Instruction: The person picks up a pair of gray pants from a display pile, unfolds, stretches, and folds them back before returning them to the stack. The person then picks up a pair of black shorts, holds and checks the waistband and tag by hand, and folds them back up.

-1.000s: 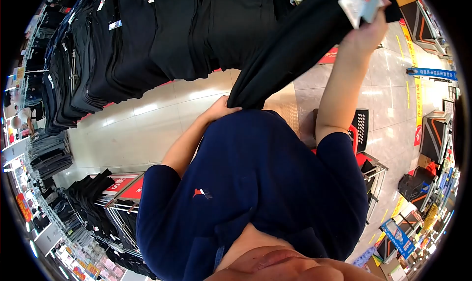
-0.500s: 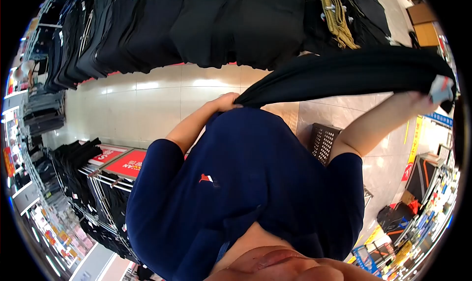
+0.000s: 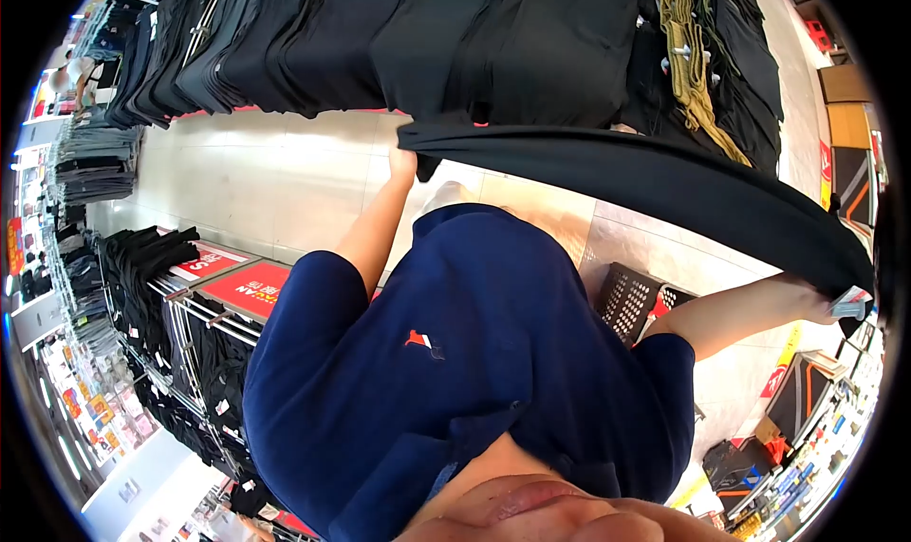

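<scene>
A pair of black trousers (image 3: 626, 177) hangs stretched lengthwise between my two hands, sagging a little in front of the rack. My left hand (image 3: 403, 165) is closed on the narrow end, where a short flap of cloth droops. My right hand (image 3: 805, 297) grips the other, wider end out at the far right; its fingers are partly hidden by the cloth. Beside the right fingers sits a pale tag or clip (image 3: 850, 304) on the trousers.
Rows of black garments (image 3: 427, 48) hang along the rack ahead, with olive-coloured ones (image 3: 685, 58) at its right end. A perforated grey basket (image 3: 623, 300) stands by my right forearm. Behind my left side are red signs (image 3: 249, 289) and another clothes rack (image 3: 195, 352).
My left hand has moved forward, away from my body, with the narrow end. My right hand has come down and back, so the trousers now slope down to the right.
</scene>
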Demonstrator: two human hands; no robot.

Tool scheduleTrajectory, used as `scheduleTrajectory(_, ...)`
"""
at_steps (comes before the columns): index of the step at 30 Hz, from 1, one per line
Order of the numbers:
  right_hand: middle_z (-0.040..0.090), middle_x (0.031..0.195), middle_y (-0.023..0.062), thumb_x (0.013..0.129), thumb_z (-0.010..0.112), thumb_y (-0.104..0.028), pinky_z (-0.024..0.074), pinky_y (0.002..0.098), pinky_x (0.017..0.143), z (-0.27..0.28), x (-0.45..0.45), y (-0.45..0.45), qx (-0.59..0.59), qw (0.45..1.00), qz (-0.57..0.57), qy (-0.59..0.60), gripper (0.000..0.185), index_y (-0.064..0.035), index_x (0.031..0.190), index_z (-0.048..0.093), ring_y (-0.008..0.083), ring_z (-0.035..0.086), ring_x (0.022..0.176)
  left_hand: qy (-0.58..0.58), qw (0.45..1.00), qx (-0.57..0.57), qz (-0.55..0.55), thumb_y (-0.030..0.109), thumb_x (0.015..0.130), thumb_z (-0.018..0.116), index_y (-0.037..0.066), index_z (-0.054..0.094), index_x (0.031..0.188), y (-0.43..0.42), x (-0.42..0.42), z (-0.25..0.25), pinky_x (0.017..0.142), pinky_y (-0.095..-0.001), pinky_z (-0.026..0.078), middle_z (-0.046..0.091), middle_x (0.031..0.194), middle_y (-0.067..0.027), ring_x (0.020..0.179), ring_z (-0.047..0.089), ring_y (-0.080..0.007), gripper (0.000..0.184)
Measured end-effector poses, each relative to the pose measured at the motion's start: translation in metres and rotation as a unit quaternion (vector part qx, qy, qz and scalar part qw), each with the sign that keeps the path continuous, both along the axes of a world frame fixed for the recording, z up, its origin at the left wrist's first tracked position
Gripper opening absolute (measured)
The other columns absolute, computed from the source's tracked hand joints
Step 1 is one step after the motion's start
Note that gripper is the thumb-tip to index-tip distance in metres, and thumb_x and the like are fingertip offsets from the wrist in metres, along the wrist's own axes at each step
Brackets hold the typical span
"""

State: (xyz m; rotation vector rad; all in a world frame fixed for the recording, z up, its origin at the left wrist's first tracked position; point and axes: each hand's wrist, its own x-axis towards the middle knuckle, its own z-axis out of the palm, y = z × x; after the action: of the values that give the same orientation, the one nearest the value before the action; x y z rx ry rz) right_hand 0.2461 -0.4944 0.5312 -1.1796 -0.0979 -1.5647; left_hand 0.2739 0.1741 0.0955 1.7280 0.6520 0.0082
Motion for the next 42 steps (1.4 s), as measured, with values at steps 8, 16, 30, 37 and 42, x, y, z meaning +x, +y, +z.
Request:
scheduleTrajectory(8,0.064,0.100,0.0178,0.085,0.061,-0.032,0.0522,0.0403,0.084,-0.063,-0.018,0.004,0.091,0.993,-0.059,0.044,0.032,-0.0039,0.100,0.066,0.0269,0.065,0.086,-0.231,0.820,-0.522,0.044,0.039,0.098,0.041,0.007,0.049,0.132,-0.002,0.022,0.166,0.104,-0.0397,0.041,0.052,0.135,-0.0041,0.123,0.049,-0.0223,0.047)
scheduleTrajectory(16,0.064,0.110,0.0124,0.086,0.060,-0.008,0.0488,0.0375,0.092,-0.122,0.008,0.129,0.277,0.907,0.106,0.298,0.028,0.0022,0.113,0.061,0.0211,0.062,0.099,-0.316,0.872,-0.080,-0.365,0.024,0.098,0.043,0.007,0.040,0.141,-0.049,0.026,0.303,0.110,-0.0309,0.032,0.044,0.144,-0.0050,0.130,0.042,-0.0180,0.047)
scheduleTrajectory(30,0.069,0.097,0.0146,0.067,0.084,-0.033,0.0511,0.0339,0.080,-0.117,0.003,0.323,-0.267,0.767,0.308,0.495,0.063,-0.0083,0.117,0.056,0.0303,0.067,0.096,-0.468,0.642,0.435,-0.424,0.000,0.067,0.059,0.000,0.065,0.101,-0.164,-0.001,0.306,0.089,-0.0435,0.044,0.063,0.107,-0.0168,0.099,0.058,-0.0348,0.034)
scheduleTrajectory(37,0.067,0.090,0.0181,0.061,0.084,-0.018,0.0519,0.0377,0.071,-0.135,0.006,0.332,-0.372,0.724,0.234,0.531,0.061,-0.0085,0.114,0.056,0.0349,0.066,0.085,-0.496,0.650,0.401,-0.414,0.006,0.073,0.069,-0.001,0.056,0.117,-0.154,0.002,0.281,0.088,-0.0410,0.045,0.063,0.102,-0.0129,0.097,0.059,-0.0313,0.047)
scheduleTrajectory(42,0.067,0.084,0.0162,0.068,0.059,0.006,0.0493,0.0272,0.067,-0.138,0.009,0.327,-0.226,0.801,0.305,0.463,0.040,-0.0043,0.106,0.061,0.0210,0.069,0.076,-0.476,0.694,0.268,-0.469,0.003,0.074,0.067,0.001,0.060,0.111,-0.150,0.010,0.295,0.088,-0.0359,0.046,0.063,0.102,-0.0139,0.097,0.060,-0.0278,0.037)
